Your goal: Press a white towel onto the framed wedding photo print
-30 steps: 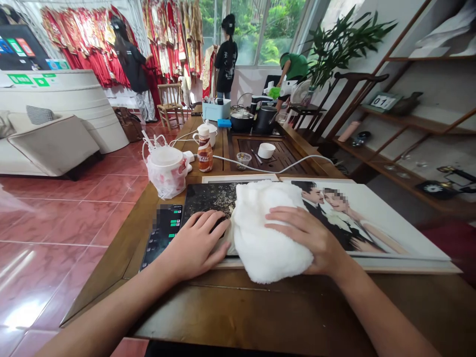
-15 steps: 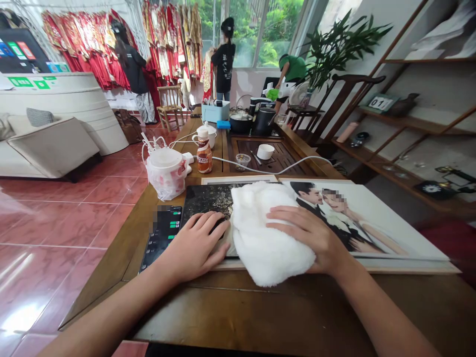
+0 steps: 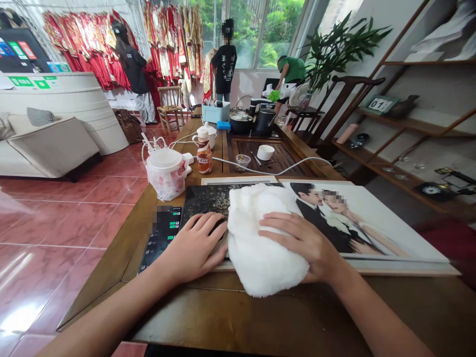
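Note:
A fluffy white cloth [image 3: 256,263] is bunched over the middle of a framed picture, and my right hand [image 3: 303,243] grips it from the right side. My left hand [image 3: 201,243] lies flat with fingers stretched on the picture's dark left part [image 3: 208,196], just left of the cloth. To the right of the cloth, the photo [image 3: 330,218] shows a couple in dark and white clothes. A dark screen with green marks [image 3: 159,238] lies beside my left wrist. What is beneath the cloth is hidden.
Beyond the picture stand a bag-wrapped white tub [image 3: 165,171], a brown bottle [image 3: 204,151], a small clear cup [image 3: 243,161] and a white bowl [image 3: 265,151]. A white cable [image 3: 293,164] crosses the wooden table [image 3: 238,317]. Several people stand farther back.
My right hand has drawn the cloth slightly left and toward me across the picture. The left hand has stayed nearly in place.

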`<action>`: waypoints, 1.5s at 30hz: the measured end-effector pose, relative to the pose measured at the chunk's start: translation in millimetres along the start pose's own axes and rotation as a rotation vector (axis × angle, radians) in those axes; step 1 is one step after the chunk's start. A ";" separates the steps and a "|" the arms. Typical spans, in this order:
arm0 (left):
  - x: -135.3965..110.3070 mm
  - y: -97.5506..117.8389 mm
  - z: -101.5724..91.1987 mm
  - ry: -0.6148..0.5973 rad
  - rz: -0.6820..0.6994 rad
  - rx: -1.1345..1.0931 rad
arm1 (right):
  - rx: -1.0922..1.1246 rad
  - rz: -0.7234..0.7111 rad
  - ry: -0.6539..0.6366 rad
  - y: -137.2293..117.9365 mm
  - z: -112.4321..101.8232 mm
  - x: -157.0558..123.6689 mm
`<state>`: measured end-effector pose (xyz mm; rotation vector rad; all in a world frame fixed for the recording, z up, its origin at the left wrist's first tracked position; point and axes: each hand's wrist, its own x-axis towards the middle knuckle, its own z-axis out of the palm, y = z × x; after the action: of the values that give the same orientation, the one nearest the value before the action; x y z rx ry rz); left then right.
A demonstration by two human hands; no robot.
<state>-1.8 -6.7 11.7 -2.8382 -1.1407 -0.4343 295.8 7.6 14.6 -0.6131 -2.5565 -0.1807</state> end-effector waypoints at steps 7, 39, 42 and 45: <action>-0.1 0.2 -0.2 0.052 0.001 -0.011 | -0.028 0.041 0.054 2.8 -1.0 -0.3; 1.5 1.3 0.4 -0.007 0.006 0.004 | -0.005 -0.003 0.021 0.0 0.6 -2.6; 0.4 0.9 0.4 -0.020 0.004 0.006 | 0.005 0.002 0.023 0.9 0.6 -2.3; -0.8 0.2 1.5 -0.019 -0.005 0.008 | -0.021 0.031 0.040 2.5 1.1 -2.1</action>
<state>-1.9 -7.2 10.0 -2.8393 -1.1509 -0.4038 298.1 9.2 12.6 -0.6500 -2.5086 -0.2074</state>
